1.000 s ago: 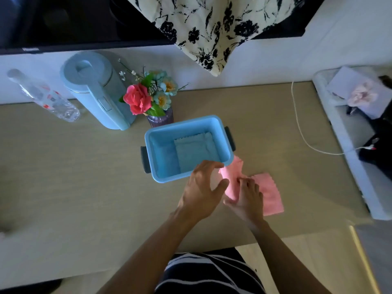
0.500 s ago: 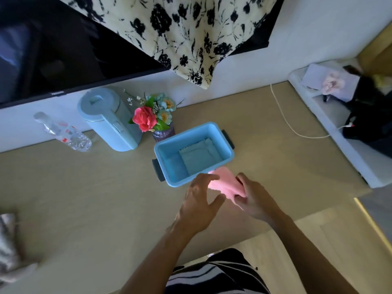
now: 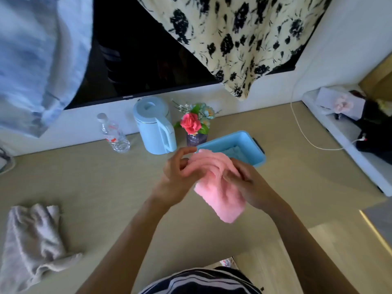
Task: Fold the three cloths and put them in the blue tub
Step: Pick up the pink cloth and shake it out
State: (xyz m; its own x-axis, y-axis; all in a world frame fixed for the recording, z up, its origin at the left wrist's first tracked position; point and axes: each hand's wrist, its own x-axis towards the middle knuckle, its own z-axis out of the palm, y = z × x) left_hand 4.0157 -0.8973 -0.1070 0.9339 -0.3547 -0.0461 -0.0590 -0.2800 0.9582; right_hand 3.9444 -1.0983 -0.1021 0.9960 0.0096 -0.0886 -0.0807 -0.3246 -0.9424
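A grey cloth (image 3: 31, 240) is seen crumpled at far left. By the left hand (image 3: 176, 179), the top edge of the pink cloth (image 3: 220, 196) is pinched; its middle fold is gripped by the right hand (image 3: 248, 187), above the table just before the tub (image 3: 257, 155). It is judged light, soft and floppy, so its folds are best clamped at the edges.

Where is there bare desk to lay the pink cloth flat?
Widest bare patch: desk bordered by grey cloth, bottle, kettle and left hand. A smaller one lies right of the blue tub, up to the white cable. Crowded: around the vase, and before the tub, where left and right hand hold the pink cloth.
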